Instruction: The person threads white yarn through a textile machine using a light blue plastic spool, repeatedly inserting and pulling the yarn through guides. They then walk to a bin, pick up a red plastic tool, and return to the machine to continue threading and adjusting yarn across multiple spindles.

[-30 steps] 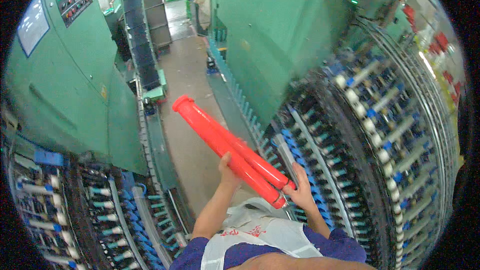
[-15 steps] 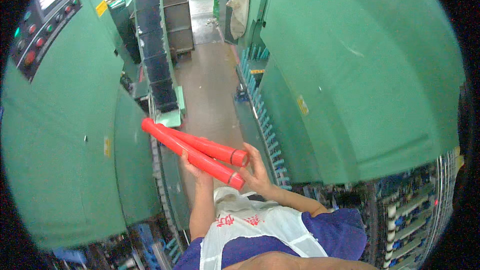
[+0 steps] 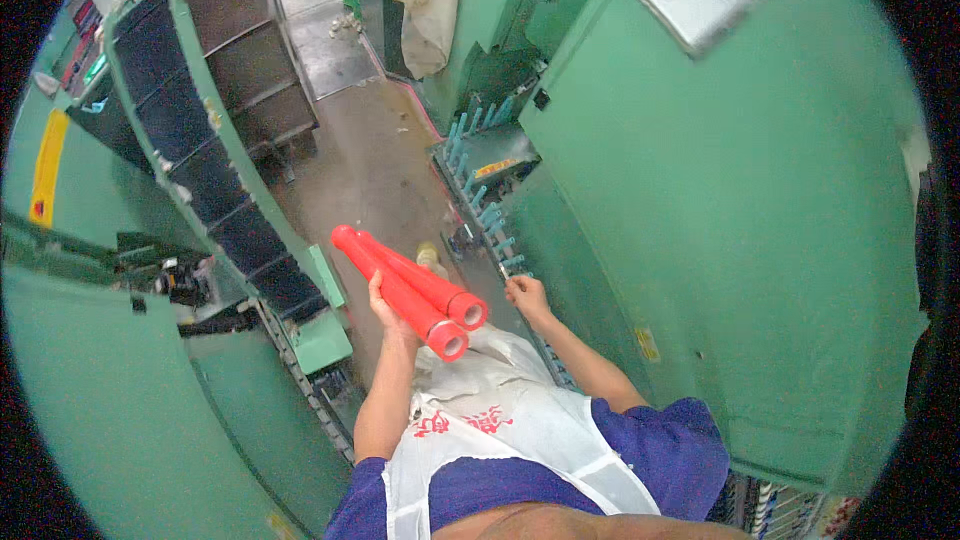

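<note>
My left hand (image 3: 388, 312) is closed around two long red tubes (image 3: 392, 290) lying side by side, their hollow near ends pointing back toward my apron. They slant away to the far left, held over the aisle floor. My right hand (image 3: 526, 296) is apart from the tubes, beside the row of upright teal pegs (image 3: 490, 212) along the right-hand machine. Its fingers are pinched together close to a peg; whatever lies between them is too small to make out.
A dark, segmented conveyor belt (image 3: 215, 170) with green sides rises at the left, by a brown box-like cart (image 3: 250, 50). A tall green machine panel (image 3: 730, 210) fills the right side. Pale cloth (image 3: 428, 10) hangs at the far end. One shoe (image 3: 428, 255) shows below.
My right hand has left the tubes' near ends and moved right to the pegs. The left hand still holds both tubes. My view has turned right and come farther along the aisle.
</note>
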The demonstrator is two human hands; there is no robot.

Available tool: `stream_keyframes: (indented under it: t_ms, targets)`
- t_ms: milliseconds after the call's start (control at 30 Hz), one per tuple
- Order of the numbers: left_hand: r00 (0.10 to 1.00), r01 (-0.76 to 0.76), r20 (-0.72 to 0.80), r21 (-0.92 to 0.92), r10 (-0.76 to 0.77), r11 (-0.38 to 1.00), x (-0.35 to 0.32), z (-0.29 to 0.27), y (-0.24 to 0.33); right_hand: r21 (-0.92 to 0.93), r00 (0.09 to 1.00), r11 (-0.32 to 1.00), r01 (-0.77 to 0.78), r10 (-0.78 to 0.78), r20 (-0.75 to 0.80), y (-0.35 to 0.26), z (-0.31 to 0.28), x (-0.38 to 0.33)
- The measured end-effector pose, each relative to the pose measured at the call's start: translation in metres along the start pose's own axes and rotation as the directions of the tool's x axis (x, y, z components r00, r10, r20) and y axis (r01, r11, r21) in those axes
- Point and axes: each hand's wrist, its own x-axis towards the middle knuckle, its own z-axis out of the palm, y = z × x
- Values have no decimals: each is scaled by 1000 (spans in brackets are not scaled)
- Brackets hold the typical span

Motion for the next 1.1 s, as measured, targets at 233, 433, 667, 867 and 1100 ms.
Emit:
stream_keyframes:
  t_ms: [233,433,667,867,1100]
  targets:
    - [989,-70,-130,-4,69,998,202,60,108,-480,993,871,-103,117,-1,-59,75,235]
    - [969,-161,-183,33,164,986,303,115,183,-286,981,948,139,-92,171,-198,129,347]
    - [956,140,-282,180,-85,974,459,203,270,-69,986,987,-146,151,71,-279,162,443]
    - [876,472,-211,185,-434,862,560,301,321,-247,999,968,46,-39,35,-399,204,477]
    - [828,560,-198,261,-524,786,708,363,350,-240,884,851,468,-451,123,-592,256,557]
